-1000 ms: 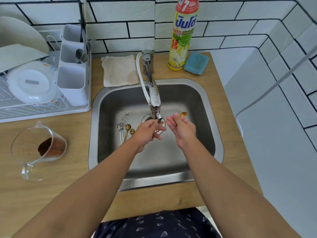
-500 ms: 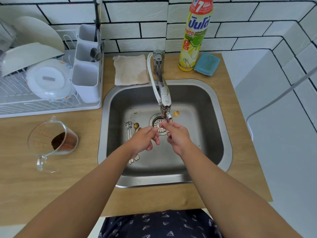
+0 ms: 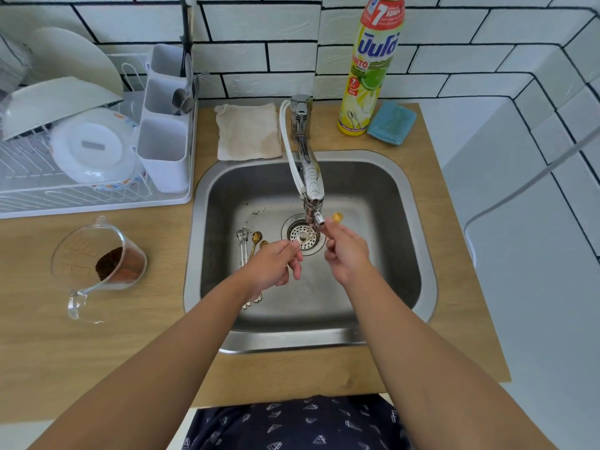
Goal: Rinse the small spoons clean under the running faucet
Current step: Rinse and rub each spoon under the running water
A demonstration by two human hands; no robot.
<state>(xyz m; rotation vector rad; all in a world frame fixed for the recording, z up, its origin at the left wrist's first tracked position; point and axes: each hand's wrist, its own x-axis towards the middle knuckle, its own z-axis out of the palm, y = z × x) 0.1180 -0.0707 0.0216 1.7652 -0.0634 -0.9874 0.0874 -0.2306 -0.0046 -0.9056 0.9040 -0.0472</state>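
My right hand (image 3: pixel 345 253) pinches a small gold spoon (image 3: pixel 337 217) whose bowl sticks out just right of the faucet nozzle (image 3: pixel 319 219). The spoon's thin handle runs down-left over the drain (image 3: pixel 303 238) to the fingertips of my left hand (image 3: pixel 276 264), which close on its end. No stream of water is clearly visible. Several more small spoons, silver (image 3: pixel 242 241) and gold (image 3: pixel 256 237), lie on the sink floor left of the drain, partly hidden under my left hand.
The steel sink (image 3: pixel 418 254) sits in a wooden counter. A glass measuring cup with brown grounds (image 3: pixel 110 264) stands at left, and a dish rack (image 3: pixel 97 157) behind it. A cloth (image 3: pixel 248 131), a detergent bottle (image 3: pixel 370 76) and a blue sponge (image 3: pixel 391 123) line the back.
My hands have drawn together below the faucet, and the gold spoon's bowl has come up beside the nozzle. The view has shifted slightly to the left.
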